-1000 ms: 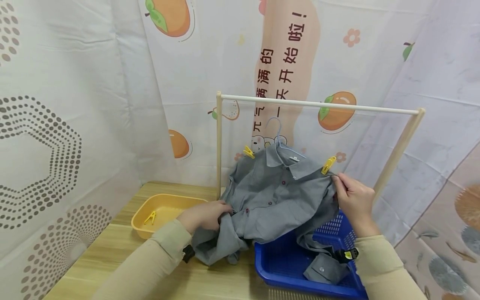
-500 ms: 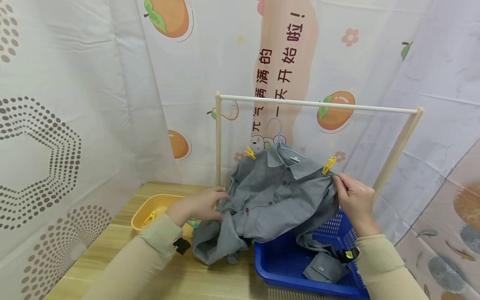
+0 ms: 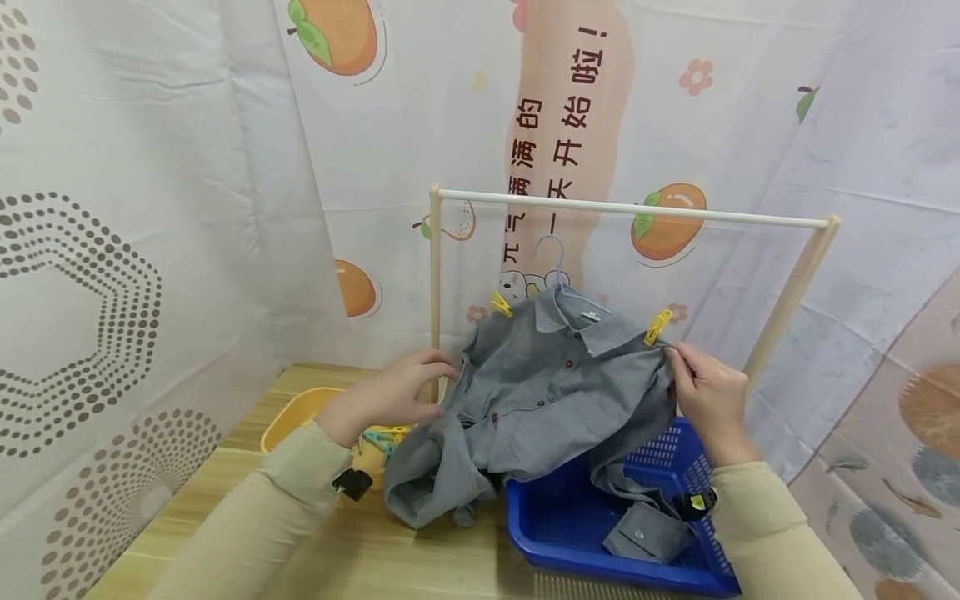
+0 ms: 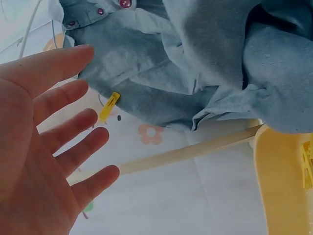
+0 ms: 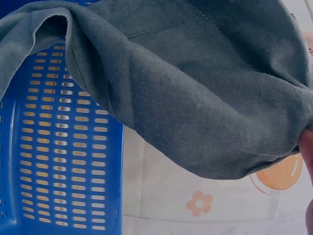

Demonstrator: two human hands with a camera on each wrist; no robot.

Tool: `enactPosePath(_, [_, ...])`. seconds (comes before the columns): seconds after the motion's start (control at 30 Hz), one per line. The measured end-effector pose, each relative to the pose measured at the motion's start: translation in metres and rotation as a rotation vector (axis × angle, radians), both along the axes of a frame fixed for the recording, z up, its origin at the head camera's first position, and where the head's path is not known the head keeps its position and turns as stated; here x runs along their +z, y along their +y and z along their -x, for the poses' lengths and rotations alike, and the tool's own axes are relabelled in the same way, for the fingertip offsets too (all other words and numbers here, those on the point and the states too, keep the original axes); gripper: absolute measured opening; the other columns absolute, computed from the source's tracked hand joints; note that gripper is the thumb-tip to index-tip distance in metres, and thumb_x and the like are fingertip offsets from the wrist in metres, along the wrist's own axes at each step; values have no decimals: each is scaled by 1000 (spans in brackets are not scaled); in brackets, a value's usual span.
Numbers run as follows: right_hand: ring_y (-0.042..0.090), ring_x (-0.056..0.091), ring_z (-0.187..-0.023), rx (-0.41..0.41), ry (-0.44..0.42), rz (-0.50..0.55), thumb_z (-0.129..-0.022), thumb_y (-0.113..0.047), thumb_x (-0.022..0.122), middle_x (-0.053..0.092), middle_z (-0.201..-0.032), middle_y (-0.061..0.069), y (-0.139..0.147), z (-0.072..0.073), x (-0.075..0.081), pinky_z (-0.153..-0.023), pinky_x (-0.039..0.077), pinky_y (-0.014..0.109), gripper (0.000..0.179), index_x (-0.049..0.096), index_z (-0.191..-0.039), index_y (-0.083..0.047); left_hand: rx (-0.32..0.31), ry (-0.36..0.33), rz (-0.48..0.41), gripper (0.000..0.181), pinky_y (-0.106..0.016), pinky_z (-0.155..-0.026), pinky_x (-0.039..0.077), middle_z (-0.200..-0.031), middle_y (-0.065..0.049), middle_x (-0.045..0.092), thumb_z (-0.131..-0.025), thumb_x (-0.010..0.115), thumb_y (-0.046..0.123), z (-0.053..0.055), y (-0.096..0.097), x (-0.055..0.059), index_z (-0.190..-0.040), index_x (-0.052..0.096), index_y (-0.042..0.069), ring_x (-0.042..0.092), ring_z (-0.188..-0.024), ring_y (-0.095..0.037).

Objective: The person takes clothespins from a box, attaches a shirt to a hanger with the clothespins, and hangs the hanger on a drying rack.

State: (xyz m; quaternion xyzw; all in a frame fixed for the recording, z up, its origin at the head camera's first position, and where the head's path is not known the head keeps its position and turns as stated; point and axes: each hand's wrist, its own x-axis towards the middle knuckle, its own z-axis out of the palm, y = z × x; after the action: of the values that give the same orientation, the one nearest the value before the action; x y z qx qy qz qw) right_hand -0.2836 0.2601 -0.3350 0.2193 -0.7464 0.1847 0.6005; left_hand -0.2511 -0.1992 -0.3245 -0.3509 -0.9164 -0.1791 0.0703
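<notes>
A grey button-up shirt (image 3: 540, 400) sits on a pale blue hanger (image 3: 558, 265), with one yellow clothespin (image 3: 502, 306) on its left shoulder in view and another yellow clothespin (image 3: 657, 327) on the right shoulder. My right hand (image 3: 708, 400) pinches the shirt's right shoulder edge just below that clothespin. Fingers spread, my left hand (image 3: 390, 396) is beside the shirt's left side; the left wrist view shows the palm (image 4: 39, 181) holding nothing. One sleeve droops onto the table, while the other hangs into the blue basket (image 3: 547, 550).
A wooden rack with a white rail (image 3: 637, 208) stands behind the shirt. Under my left forearm, a yellow tray (image 3: 288, 417) with yellow and green clothespins (image 3: 382, 437) is partly hidden. Patterned curtains (image 3: 225, 208) surround the wooden table (image 3: 225, 475).
My left hand has let go of the shirt's left side and moved up and left, its fingers opening. The right hand keeps its pinch on the shoulder.
</notes>
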Motion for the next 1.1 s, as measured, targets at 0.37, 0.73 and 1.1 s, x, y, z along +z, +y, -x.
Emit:
enactPosePath(0.37, [28, 61, -49, -12, -4, -8, -92, -6, 72, 69, -68, 14, 3, 3, 4, -47, 40, 43, 8, 74, -85, -1, -12, 104, -28, 49, -48, -107, 44, -145, -12, 51, -89, 81, 21, -6, -7, 14, -134, 64, 11, 49, -133, -31])
enactPosePath(0.73, [27, 62, -52, -46, -65, -1, -99, -12, 67, 68, -67, 15, 10, 6, 6, -50, 42, 41, 18, 75, -90, 1, -61, 196, -17, 55, -48, -107, 44, -150, -11, 47, -89, 82, 32, -12, 5, 31, -138, 62, 14, 47, -135, -31])
enactPosePath(1.1, [23, 54, -45, -62, -57, -10, -98, -12, 68, 60, -57, 10, 13, 11, 9, -46, 37, 37, 19, 71, -82, -2, -137, 272, 37, 81, -50, -111, 39, -155, -7, 43, -86, 77, 56, -20, 31, 42, -152, 49, 17, 43, -140, -29])
